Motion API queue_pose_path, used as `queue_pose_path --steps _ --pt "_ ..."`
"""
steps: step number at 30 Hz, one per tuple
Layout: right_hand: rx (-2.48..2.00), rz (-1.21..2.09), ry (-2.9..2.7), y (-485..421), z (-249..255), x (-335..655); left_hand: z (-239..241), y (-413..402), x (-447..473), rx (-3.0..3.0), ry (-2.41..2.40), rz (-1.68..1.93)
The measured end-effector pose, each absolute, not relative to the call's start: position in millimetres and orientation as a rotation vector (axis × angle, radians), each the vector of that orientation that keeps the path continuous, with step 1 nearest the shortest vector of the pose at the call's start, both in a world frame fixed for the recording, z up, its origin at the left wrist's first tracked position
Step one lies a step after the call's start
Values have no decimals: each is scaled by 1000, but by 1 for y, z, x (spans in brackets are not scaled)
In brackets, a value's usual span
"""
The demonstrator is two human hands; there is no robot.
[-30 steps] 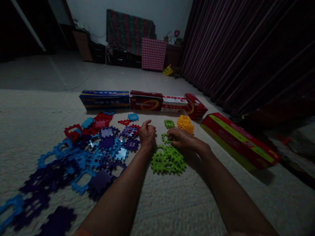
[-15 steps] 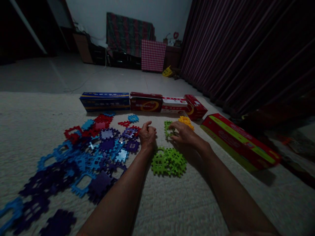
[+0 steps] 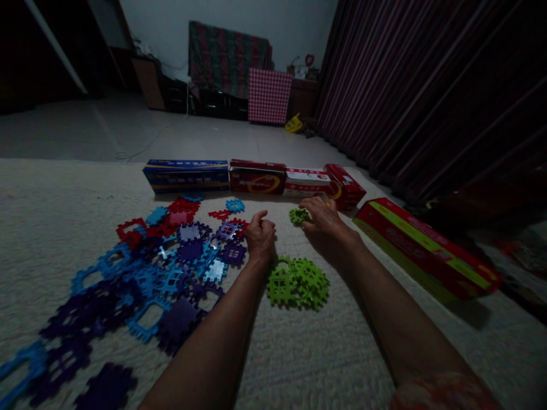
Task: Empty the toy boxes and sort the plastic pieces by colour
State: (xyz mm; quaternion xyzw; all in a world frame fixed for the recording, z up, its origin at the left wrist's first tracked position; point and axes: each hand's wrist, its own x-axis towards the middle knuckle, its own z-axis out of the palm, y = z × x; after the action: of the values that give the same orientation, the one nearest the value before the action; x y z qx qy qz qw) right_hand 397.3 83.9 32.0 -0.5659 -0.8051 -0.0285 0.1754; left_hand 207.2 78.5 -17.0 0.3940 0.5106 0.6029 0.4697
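Note:
My right hand (image 3: 323, 221) reaches forward, its fingers closed on a green interlocking toy tile (image 3: 298, 216) just above or on the mat. A small yellow spot shows at the back of this hand; I cannot tell whether it is a yellow tile. My left hand (image 3: 260, 236) rests at the right edge of the coloured heap, thumb raised and fingers loosely bent, with nothing visible in it. It is beside a purple window-shaped tile (image 3: 233, 254). Between my forearms lies a small pile of green tiles (image 3: 299, 283).
Blue, purple and red tiles (image 3: 179, 319) spread over the left of the pale mat (image 3: 294, 364). A blue box (image 3: 187, 177), a dark red box (image 3: 257, 177), a white-and-red box (image 3: 306, 181) and another red box (image 3: 346, 187) line the back. A long red-and-yellow-green box (image 3: 427, 245) stands right.
My right hand has moved slightly forward, over where the yellow tile lay, and its fingers have closed on the green tile, which has turned. My left hand stays nearly in place.

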Motion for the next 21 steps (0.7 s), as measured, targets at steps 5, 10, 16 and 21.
queue_pose_path --steps 5,10,16,21 --pt "-1527 12 -2213 63 39 399 -13 76 206 985 1279 1472" --pt "-1541 634 -2278 20 60 390 -13 76 205 1001 1283 1471" --pt "-1732 675 -2410 -17 74 370 -14 77 205 1015 1276 1466" --pt "-1812 580 -2476 -26 73 357 -17 78 205 1025 1268 1477"
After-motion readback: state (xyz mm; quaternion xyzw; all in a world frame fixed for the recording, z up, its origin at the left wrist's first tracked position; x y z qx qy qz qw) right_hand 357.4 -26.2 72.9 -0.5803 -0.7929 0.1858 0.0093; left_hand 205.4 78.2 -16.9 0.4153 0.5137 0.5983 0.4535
